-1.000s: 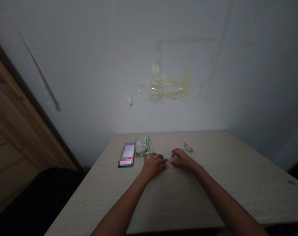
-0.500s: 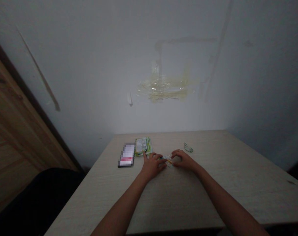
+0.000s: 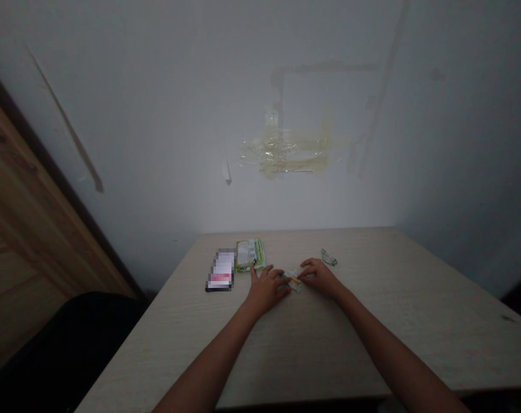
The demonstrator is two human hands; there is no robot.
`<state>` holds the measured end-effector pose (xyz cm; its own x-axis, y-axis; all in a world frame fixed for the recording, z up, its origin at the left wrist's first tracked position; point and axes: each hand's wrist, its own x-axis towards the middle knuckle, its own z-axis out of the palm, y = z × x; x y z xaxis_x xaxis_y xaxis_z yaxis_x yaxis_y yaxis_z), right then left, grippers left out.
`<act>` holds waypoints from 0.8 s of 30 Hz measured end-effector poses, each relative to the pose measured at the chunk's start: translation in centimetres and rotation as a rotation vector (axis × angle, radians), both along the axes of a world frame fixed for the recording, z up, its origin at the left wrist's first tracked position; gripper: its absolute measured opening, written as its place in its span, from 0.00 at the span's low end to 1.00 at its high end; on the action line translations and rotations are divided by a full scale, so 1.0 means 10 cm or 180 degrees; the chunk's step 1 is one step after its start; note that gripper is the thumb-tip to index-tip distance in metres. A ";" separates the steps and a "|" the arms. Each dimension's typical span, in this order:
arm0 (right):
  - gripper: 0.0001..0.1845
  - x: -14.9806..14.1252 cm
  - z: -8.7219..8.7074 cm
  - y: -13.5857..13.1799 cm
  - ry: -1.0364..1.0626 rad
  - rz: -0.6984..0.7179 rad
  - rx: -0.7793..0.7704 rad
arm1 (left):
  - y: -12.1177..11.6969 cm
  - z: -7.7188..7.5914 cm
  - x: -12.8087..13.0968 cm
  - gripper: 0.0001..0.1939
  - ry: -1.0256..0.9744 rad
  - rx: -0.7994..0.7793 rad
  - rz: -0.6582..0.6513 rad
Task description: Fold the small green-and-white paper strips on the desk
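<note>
A small, flat, crinkled piece (image 3: 293, 282), pale with green and orange print, lies on the table between my hands; it looks like a wrapper or sticker, though its kind is hard to make out. My left hand (image 3: 265, 289) rests at its left edge with fingers spread and fingertips on it. From the right, my right hand (image 3: 321, 278) pinches its edge, fingers curled and tips close together. Just beyond my left hand is a green and white printed packet (image 3: 250, 255), lying flat near my outstretched fingers.
A phone (image 3: 220, 271) with a blurred screen lies left of the packet. Further back on the right is a small green and white scrap (image 3: 329, 257). Behind the wooden table (image 3: 415, 321) stands a wall (image 3: 157, 143) with tape remnants. A dark chair (image 3: 66, 344) is at the left.
My right hand's fingertips have come together at the edge of the small printed piece, where they were further apart before. The left hand stays almost still.
</note>
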<state>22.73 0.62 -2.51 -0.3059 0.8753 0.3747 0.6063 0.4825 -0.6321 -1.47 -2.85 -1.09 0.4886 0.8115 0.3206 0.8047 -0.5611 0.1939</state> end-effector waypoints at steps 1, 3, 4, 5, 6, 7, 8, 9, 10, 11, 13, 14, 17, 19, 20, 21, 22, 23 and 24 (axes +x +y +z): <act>0.05 -0.01 0.01 0.01 -0.0001 -0.0030 0.0007 | 0.00 0.00 0.00 0.16 0.0002 -0.0013 -0.0003; 0.05 -0.03 0.03 0.02 0.0005 -0.0090 0.0024 | 0.00 -0.01 0.00 0.16 0.0006 -0.0040 0.0001; 0.05 -0.04 0.03 0.03 0.0007 -0.0119 0.0031 | 0.00 -0.01 0.00 0.16 0.0004 -0.0052 0.0004; 0.06 -0.05 0.03 0.03 0.0005 -0.0153 0.0033 | 0.00 -0.01 0.00 0.16 0.0001 -0.0064 0.0006; 0.05 -0.07 0.03 0.04 -0.0001 -0.0192 0.0031 | 0.00 0.00 0.00 0.15 -0.0005 -0.0074 0.0004; 0.06 -0.08 0.04 0.05 -0.0013 -0.0225 0.0030 | 0.00 0.00 -0.01 0.15 -0.0011 -0.0079 -0.0001; 0.06 -0.09 0.03 0.06 -0.0032 -0.0255 0.0028 | 0.00 0.00 -0.01 0.15 -0.0016 -0.0081 -0.0003; 0.05 -0.10 0.03 0.07 -0.0047 -0.0285 0.0027 | 0.00 0.00 -0.01 0.15 -0.0020 -0.0081 -0.0003; 0.06 -0.11 0.03 0.08 -0.0052 -0.0315 0.0026 | 0.00 0.00 -0.01 0.15 -0.0019 -0.0085 -0.0006; 0.06 -0.12 0.03 0.09 -0.0044 -0.0347 0.0025 | -0.01 0.00 -0.01 0.15 -0.0012 -0.0090 -0.0008; 0.06 -0.14 0.02 0.10 -0.0009 -0.0404 0.0027 | -0.01 0.01 0.00 0.15 0.0018 -0.0113 -0.0009; 0.06 -0.15 0.02 0.10 0.0012 -0.0434 0.0031 | -0.01 0.02 0.00 0.16 0.0039 -0.0123 -0.0010; 0.07 -0.18 0.02 0.09 0.0038 -0.0500 0.0064 | -0.01 0.03 0.00 0.16 0.0076 -0.0122 -0.0001; 0.07 -0.19 0.01 0.08 0.0054 -0.0532 0.0084 | -0.01 0.03 0.00 0.16 0.0089 -0.0113 0.0001; 0.07 -0.20 0.01 0.07 0.0073 -0.0549 0.0086 | -0.01 0.03 0.00 0.16 0.0095 -0.0103 0.0012; 0.07 -0.19 0.00 0.07 0.0106 -0.0564 0.0080 | -0.01 0.03 0.00 0.16 0.0101 -0.0085 0.0021; 0.08 -0.18 -0.01 0.08 0.0154 -0.0573 0.0070 | -0.01 0.02 0.00 0.15 0.0102 -0.0058 0.0027; 0.08 -0.17 -0.02 0.08 0.0216 -0.0580 0.0058 | -0.01 0.02 0.00 0.15 0.0093 -0.0022 0.0031; 0.08 -0.15 -0.03 0.09 0.0282 -0.0566 0.0047 | -0.01 0.02 0.00 0.15 0.0076 0.0014 0.0023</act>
